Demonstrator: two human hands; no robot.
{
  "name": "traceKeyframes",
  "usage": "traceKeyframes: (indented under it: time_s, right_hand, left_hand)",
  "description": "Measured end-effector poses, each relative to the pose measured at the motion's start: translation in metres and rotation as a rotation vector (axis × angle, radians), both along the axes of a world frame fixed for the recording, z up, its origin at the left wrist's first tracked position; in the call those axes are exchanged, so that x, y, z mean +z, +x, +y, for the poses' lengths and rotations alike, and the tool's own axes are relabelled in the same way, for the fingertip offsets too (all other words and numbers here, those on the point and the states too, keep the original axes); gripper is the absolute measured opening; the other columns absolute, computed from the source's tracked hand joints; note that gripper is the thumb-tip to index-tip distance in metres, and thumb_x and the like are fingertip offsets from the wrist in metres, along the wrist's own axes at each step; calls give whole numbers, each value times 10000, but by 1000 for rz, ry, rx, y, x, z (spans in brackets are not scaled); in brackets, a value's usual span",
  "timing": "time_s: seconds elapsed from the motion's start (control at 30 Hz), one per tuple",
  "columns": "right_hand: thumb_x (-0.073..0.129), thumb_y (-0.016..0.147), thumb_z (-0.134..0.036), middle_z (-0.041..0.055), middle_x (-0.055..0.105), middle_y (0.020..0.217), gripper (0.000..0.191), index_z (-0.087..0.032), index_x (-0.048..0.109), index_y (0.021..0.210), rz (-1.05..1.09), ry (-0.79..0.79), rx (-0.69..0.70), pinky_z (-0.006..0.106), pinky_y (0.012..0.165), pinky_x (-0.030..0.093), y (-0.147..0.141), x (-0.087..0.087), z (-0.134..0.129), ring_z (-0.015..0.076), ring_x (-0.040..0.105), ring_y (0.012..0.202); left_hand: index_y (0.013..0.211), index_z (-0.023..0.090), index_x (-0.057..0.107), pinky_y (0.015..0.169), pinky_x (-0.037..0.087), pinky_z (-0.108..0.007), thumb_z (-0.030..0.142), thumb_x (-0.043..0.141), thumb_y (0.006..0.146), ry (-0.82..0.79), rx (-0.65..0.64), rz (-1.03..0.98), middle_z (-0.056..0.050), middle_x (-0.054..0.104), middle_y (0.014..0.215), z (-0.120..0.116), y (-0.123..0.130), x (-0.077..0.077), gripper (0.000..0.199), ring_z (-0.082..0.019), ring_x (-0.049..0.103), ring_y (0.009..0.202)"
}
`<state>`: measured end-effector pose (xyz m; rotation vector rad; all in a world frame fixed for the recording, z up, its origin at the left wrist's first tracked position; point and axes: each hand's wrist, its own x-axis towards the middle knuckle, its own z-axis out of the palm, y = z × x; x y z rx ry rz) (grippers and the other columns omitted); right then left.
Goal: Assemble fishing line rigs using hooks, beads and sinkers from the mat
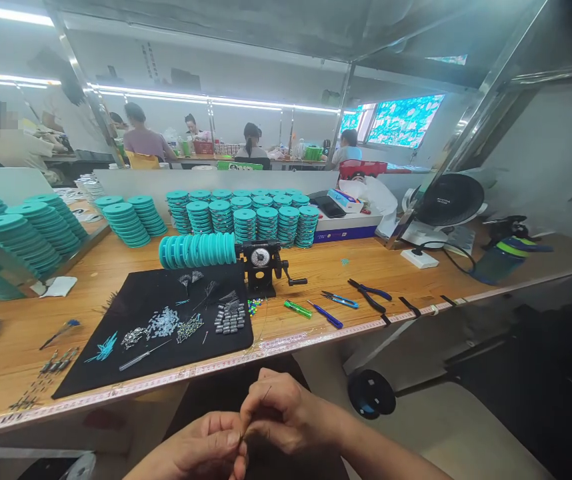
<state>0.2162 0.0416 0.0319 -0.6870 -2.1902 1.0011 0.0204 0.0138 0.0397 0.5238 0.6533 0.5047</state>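
Below the table's front edge, my left hand (pixel 211 443) and my right hand (pixel 283 410) meet, fingertips touching. Both pinch a thin dark line between thumb and fingers; most of it is hidden by the fingers. A short thin end of it sticks up over my right hand's index finger. On the table ahead stands a black hand-cranked winder (pixel 261 267) bearing a row of turquoise spools (pixel 199 250). A black mat (pixel 151 293) holds grey cylindrical weights (pixel 230 319), clear small pieces (pixel 165 323), small metal parts (pixel 135 337) and turquoise slim sleeves (pixel 106 348).
Blue-handled pliers (pixel 370 295), a blue-handled cutter (pixel 340 299), a blue pen-like tool (pixel 327 315) and a green tool (pixel 297 309) lie right of the mat. Stacked turquoise spools (pixel 266 217) line the back. A fan (pixel 449 200) stands at right. Several people sit beyond the partition.
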Motion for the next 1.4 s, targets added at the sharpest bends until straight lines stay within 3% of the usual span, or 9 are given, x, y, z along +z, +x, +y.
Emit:
traceKeyframes:
  time_s: [0.13,0.37,0.63,0.73,0.83,0.93,1.07,1.17,1.4]
  right_hand:
    - [616,870,-174,-16,630,743,72,-217,672,887,31,-92,4,250,743,437,-1,5,-1,144,539,741]
    - [604,879,-214,-68,476,620,37,-186,627,888,58,-404,-160,194,470,285,-10,-13,0,82,360,522]
    - [616,906,-303,-48,534,672,123,-180,614,907,155,-501,-191,200,538,336,-20,-15,5,96,444,590]
    - [481,988,-310,-8,626,766,167,-193,590,939,124,-350,-431,230,596,378,-20,-22,9,125,527,641]
    - [493,969,-244,21,626,808,141,-194,585,875,-98,69,-662,287,676,376,-23,-39,13,176,553,724]
    - [579,904,-209,49,621,861,22,-193,593,912,-286,396,-651,338,724,359,-31,-58,19,231,555,798]
    - [494,930,-127,51,596,827,133,-190,593,868,-307,492,-644,341,707,347,-39,-68,25,218,537,763]
    - [467,945,-118,41,581,825,155,-195,568,856,-197,455,-679,333,727,366,-27,-52,23,202,535,780]
    - [511,956,-229,5,468,756,131,-224,488,827,251,99,-949,288,628,406,24,32,11,175,479,695]
  left_hand:
    - [645,135,700,529,328,-201,415,878,622,50,0,17,-12,584,560,1,-2,-2,333,-82,454,502]
    - [716,185,622,499,270,-197,487,824,676,195,256,249,44,541,617,-3,0,-1,366,-78,380,539]
    - [661,180,574,528,294,-207,495,795,711,312,414,218,40,517,573,-2,-3,-27,388,-93,376,547]
    - [648,181,578,560,349,-208,446,834,676,244,532,119,22,565,646,2,-8,-25,369,-105,439,591]
    - [656,177,580,567,373,-212,367,867,640,142,588,102,16,589,721,5,-14,-16,345,-98,470,591]
    - [630,174,557,551,373,-221,312,866,629,108,612,96,18,567,716,8,-18,-10,338,-99,480,585]
    - [618,169,554,578,408,-226,256,868,607,66,644,118,11,579,746,13,-21,-11,326,-104,506,618]
    - [621,165,578,589,427,-217,249,880,588,41,674,119,3,603,771,17,-20,-16,315,-108,515,645]
    - [661,169,610,609,438,-215,288,838,667,62,641,110,0,564,847,32,7,-20,258,-122,508,713]
